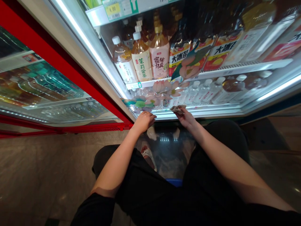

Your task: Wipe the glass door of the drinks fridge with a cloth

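Observation:
My right hand point(185, 117) pinches a small crumpled cloth point(178, 109), whitish with darker patches, close to the lower part of a lit drinks fridge. Left of it, my left hand point(144, 121) is by the fridge's bottom left corner. Its fingers are bent and held together, with a ring on one; whatever may be inside them is hidden. Just above both hands, pink and teal flower decorations point(162, 88) overlap the view of the bottles. Behind them stand a pink-labelled tea bottle point(160, 59) and a green-lettered tea bottle point(141, 64).
A red-framed fridge point(94, 97) with more bottles adjoins on the left. Clear bottles point(207, 89) line the lower shelf. My knees flank a dark shiny surface point(168, 150), and a foot in a white sandal point(148, 153) shows below my left hand. Brown floor point(47, 175) lies to the left.

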Demonstrator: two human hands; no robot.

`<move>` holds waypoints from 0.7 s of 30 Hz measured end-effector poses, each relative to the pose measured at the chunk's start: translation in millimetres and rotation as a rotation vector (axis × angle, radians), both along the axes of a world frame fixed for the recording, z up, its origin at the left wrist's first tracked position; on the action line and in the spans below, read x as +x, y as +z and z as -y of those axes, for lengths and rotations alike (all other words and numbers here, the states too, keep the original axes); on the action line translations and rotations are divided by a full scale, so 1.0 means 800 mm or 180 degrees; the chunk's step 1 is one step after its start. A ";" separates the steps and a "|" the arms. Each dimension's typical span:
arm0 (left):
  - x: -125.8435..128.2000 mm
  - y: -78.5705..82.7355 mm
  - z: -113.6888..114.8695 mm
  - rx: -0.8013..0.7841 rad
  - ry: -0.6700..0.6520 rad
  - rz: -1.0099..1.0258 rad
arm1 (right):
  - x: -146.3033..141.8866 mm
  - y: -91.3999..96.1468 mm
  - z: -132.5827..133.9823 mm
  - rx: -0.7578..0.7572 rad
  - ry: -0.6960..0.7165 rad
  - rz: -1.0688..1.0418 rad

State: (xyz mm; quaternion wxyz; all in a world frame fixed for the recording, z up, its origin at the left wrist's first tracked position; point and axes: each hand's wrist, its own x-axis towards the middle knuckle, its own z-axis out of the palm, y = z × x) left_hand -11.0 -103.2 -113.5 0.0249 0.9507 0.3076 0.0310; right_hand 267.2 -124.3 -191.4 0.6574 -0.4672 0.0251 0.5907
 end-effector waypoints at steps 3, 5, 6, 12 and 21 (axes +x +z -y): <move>0.001 0.001 0.000 -0.0008 -0.0006 -0.0013 | -0.001 -0.005 0.002 -0.0090 -0.0009 0.0038; 0.002 0.002 0.000 -0.0016 -0.0010 -0.0023 | -0.001 -0.008 0.003 -0.0127 -0.0017 0.0054; 0.002 0.003 0.000 -0.0020 -0.0012 -0.0028 | 0.000 -0.008 0.002 -0.0125 -0.0021 0.0059; 0.001 0.005 0.000 -0.0065 -0.0013 -0.0058 | 0.011 -0.005 0.000 -0.0046 -0.0091 0.0115; 0.002 0.008 0.002 -0.0087 -0.0025 -0.0079 | 0.006 -0.008 0.002 -0.0117 -0.0061 0.0105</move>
